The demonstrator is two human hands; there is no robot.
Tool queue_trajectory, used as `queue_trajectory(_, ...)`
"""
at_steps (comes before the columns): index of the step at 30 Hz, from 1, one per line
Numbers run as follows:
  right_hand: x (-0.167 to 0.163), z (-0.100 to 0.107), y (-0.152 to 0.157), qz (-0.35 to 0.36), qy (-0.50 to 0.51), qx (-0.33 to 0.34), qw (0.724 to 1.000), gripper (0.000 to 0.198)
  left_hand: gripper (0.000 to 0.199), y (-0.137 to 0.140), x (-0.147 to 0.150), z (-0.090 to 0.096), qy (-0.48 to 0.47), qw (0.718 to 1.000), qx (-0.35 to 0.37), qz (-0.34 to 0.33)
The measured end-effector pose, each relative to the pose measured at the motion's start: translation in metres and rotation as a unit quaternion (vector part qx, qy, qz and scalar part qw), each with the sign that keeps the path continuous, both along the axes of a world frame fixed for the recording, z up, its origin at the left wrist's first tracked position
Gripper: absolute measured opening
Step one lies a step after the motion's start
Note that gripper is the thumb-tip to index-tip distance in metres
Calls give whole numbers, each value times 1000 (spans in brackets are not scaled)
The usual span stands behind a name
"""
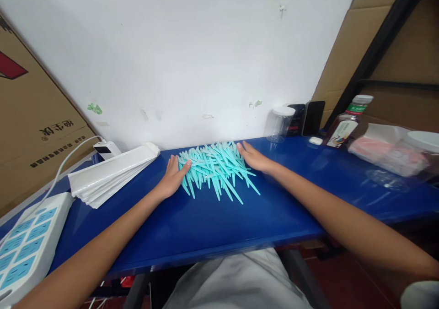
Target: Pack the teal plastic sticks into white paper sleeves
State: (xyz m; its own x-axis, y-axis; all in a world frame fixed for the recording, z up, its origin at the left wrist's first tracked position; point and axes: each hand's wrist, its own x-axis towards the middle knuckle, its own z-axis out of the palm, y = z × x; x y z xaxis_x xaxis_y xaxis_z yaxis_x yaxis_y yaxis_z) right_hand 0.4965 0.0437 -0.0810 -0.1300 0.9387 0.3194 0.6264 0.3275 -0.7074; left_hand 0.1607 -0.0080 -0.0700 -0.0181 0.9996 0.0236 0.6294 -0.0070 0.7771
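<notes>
Flanking the loose pile of thin, tapered turquoise plastic sticks (214,165) on the glossy blue worktop (219,229), the left hand (173,177) and right hand (254,157) rest against its sides — fingers open rather than clasped, apparently so the sticks stay together.

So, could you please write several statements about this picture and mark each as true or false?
1. The turquoise sticks lie between the left hand and the right hand. True.
2. The sticks are inside a clear jar. False: they lie on the blue table.
3. The power strip is left of the white stack. True.
4. The right hand holds the white stack. False: it is at the right side of the sticks.
</notes>
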Motion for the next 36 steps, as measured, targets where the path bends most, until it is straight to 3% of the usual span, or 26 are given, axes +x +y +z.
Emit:
queue_trajectory(4, -38, 0, -28, -6, 71, -129, 989, 115, 98, -18, 27, -1, -66, 998, -1, -17)
queue_trajectory(10, -65, 0, -58, 53, 93, -148, 983, 112, 93, -34, 46, -5, -110, 991, 33, -64)
queue_trajectory(16, -47, -4, -36, 19, 96, -57, 994, 100, 81, -17, 25, -8, -21, 992, 110, -58)
queue_trajectory(21, -8, -1, 1, -73, 18, 25, 997, 102, 76, 11, -11, -7, 55, 985, 162, -14)
queue_trajectory(27, 27, -2, 30, -165, -66, 1, 984, 92, 73, 30, -39, -3, 104, 973, 204, -1)
queue_trajectory(31, 30, -4, 30, -172, -104, 15, 980, 87, 60, 23, -39, 12, 107, 963, 248, -10)
queue_trajectory(36, 26, 0, 20, -147, -123, 79, 978, 73, 43, 19, -50, 32, 178, 918, 355, -8)
